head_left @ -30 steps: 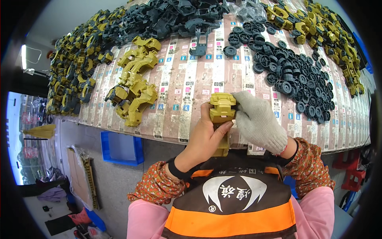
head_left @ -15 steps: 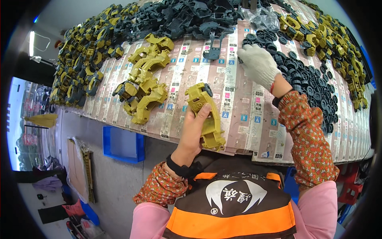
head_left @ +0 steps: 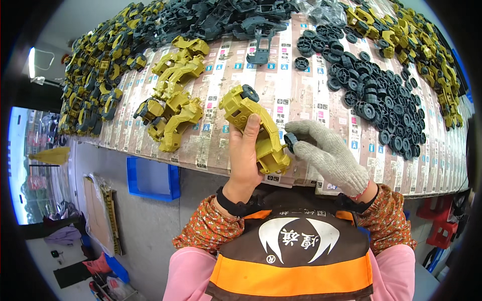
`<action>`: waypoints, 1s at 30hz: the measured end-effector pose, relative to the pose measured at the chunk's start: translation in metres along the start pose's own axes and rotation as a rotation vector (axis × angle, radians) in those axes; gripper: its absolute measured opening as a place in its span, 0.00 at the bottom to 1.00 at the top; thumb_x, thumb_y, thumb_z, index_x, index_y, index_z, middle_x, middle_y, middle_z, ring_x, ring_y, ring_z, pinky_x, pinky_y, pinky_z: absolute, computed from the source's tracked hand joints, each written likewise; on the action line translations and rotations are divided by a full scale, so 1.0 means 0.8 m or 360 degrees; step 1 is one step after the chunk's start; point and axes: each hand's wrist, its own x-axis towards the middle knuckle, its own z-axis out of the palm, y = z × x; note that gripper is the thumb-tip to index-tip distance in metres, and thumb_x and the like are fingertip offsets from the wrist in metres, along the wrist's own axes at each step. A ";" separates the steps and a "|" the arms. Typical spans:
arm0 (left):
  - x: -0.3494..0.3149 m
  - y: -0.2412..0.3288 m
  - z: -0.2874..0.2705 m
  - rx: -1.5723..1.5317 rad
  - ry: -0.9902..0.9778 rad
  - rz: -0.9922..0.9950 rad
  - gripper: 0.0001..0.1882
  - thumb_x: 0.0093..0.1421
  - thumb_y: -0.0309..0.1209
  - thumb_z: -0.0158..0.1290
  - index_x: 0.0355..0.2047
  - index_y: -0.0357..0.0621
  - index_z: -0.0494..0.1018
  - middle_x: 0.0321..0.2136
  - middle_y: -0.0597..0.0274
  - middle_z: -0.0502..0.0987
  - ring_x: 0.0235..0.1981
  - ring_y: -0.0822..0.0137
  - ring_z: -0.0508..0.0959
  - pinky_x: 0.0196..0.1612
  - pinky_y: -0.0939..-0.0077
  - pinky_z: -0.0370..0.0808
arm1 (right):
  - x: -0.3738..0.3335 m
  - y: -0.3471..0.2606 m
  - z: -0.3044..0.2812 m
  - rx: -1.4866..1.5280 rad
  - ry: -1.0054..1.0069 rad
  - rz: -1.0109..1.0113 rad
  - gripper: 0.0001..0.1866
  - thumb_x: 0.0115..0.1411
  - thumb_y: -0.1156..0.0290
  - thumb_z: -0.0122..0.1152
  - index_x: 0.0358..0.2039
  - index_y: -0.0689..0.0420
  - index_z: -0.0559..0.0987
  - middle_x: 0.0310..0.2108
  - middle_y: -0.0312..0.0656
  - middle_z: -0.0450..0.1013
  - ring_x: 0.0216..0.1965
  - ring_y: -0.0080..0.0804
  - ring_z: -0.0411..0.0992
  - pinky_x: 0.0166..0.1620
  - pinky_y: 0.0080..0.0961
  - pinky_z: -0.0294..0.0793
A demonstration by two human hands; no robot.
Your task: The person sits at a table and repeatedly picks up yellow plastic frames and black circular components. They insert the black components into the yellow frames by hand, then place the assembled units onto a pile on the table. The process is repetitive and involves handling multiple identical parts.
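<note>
the left hand (head_left: 244, 153) clamps its fingers on the yellow car body (head_left: 268, 138) above the near surface (head_left: 215, 150), and the right hand (head_left: 329, 155) pinches a black wheel (head_left: 289, 139) just right of it, best held straight and steady.

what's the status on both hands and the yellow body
Left hand gripping yellow vehicle body. Gloved right hand pinching dark wheel beside it. No obstruction visible between.

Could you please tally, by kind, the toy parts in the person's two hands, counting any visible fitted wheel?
Yellow vehicle body in the left hand: 1
Dark wheels, one on the body, one in the right hand: 2
Total: 3
</note>
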 end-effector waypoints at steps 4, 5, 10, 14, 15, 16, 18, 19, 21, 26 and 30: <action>-0.004 -0.005 0.002 0.0043 -0.0056 0.0076 0.22 0.75 0.43 0.58 0.60 0.47 0.67 0.46 0.66 0.76 0.45 0.71 0.81 0.47 0.69 0.82 | -0.010 0.001 0.009 0.0103 0.0105 -0.0026 0.22 0.69 0.70 0.64 0.61 0.65 0.77 0.50 0.46 0.81 0.52 0.31 0.78 0.57 0.30 0.78; -0.004 -0.007 0.002 0.0064 -0.0047 0.0114 0.22 0.74 0.42 0.58 0.60 0.47 0.67 0.46 0.66 0.77 0.45 0.71 0.81 0.47 0.69 0.82 | -0.012 0.002 0.011 0.0048 0.0148 -0.0029 0.22 0.70 0.70 0.63 0.61 0.65 0.77 0.49 0.47 0.81 0.51 0.31 0.79 0.57 0.30 0.78; -0.013 -0.011 0.008 0.0187 -0.0096 0.0310 0.22 0.71 0.32 0.63 0.59 0.45 0.65 0.48 0.66 0.76 0.47 0.74 0.78 0.53 0.72 0.78 | -0.034 -0.005 0.025 -0.0412 0.0262 -0.0093 0.21 0.70 0.71 0.62 0.61 0.67 0.78 0.47 0.54 0.82 0.49 0.37 0.82 0.57 0.31 0.79; -0.024 -0.008 0.016 0.0311 -0.0275 0.0440 0.24 0.70 0.26 0.63 0.59 0.43 0.62 0.52 0.63 0.75 0.51 0.71 0.78 0.57 0.72 0.76 | -0.047 0.012 0.032 -0.0498 0.0252 -0.0293 0.22 0.70 0.76 0.57 0.64 0.65 0.75 0.47 0.59 0.82 0.51 0.49 0.83 0.53 0.36 0.80; -0.025 -0.009 0.017 0.0342 -0.0340 0.0472 0.25 0.70 0.25 0.63 0.60 0.43 0.62 0.52 0.63 0.75 0.51 0.71 0.78 0.58 0.72 0.75 | -0.049 0.011 0.034 -0.0517 0.0251 -0.0307 0.22 0.69 0.77 0.56 0.63 0.64 0.76 0.47 0.59 0.81 0.51 0.53 0.82 0.52 0.37 0.80; -0.027 -0.010 0.018 0.0371 -0.0407 0.0503 0.25 0.70 0.25 0.62 0.60 0.43 0.61 0.53 0.62 0.75 0.52 0.70 0.78 0.58 0.72 0.75 | -0.051 0.009 0.035 -0.0536 0.0252 -0.0321 0.22 0.69 0.78 0.55 0.63 0.64 0.76 0.46 0.60 0.81 0.50 0.56 0.82 0.51 0.39 0.80; -0.027 -0.023 0.010 0.0447 -0.0514 0.0619 0.27 0.67 0.22 0.64 0.60 0.43 0.61 0.53 0.62 0.71 0.53 0.70 0.77 0.59 0.72 0.75 | -0.053 -0.008 0.032 -0.0521 0.0176 -0.0150 0.21 0.67 0.80 0.54 0.61 0.63 0.76 0.45 0.61 0.81 0.49 0.61 0.81 0.50 0.41 0.80; -0.025 -0.030 0.007 0.0471 -0.0596 0.0677 0.28 0.66 0.21 0.64 0.60 0.43 0.61 0.53 0.62 0.70 0.54 0.70 0.77 0.59 0.72 0.75 | -0.053 -0.015 0.030 -0.0516 0.0141 -0.0065 0.21 0.66 0.80 0.54 0.60 0.63 0.77 0.44 0.62 0.80 0.48 0.64 0.80 0.49 0.42 0.80; -0.027 -0.029 0.011 0.0404 -0.0678 0.0571 0.30 0.64 0.18 0.65 0.59 0.43 0.61 0.52 0.63 0.67 0.55 0.69 0.76 0.58 0.73 0.75 | -0.053 -0.002 0.027 -0.0432 0.0148 -0.0045 0.19 0.65 0.79 0.54 0.56 0.62 0.78 0.42 0.63 0.80 0.47 0.64 0.80 0.49 0.44 0.80; -0.020 -0.016 0.018 0.0461 -0.0759 0.0102 0.30 0.64 0.21 0.65 0.61 0.44 0.60 0.52 0.60 0.73 0.54 0.68 0.78 0.57 0.72 0.76 | -0.040 -0.035 -0.012 -0.0962 -0.0024 0.0200 0.15 0.64 0.75 0.56 0.51 0.57 0.81 0.38 0.64 0.80 0.45 0.60 0.80 0.47 0.45 0.81; -0.001 0.013 0.017 0.1135 -0.1001 -0.0146 0.34 0.64 0.23 0.65 0.66 0.43 0.59 0.54 0.59 0.74 0.54 0.67 0.78 0.59 0.71 0.75 | -0.029 -0.034 -0.051 -0.0579 0.0677 -0.0541 0.26 0.63 0.73 0.64 0.63 0.57 0.77 0.53 0.52 0.81 0.53 0.40 0.82 0.52 0.32 0.82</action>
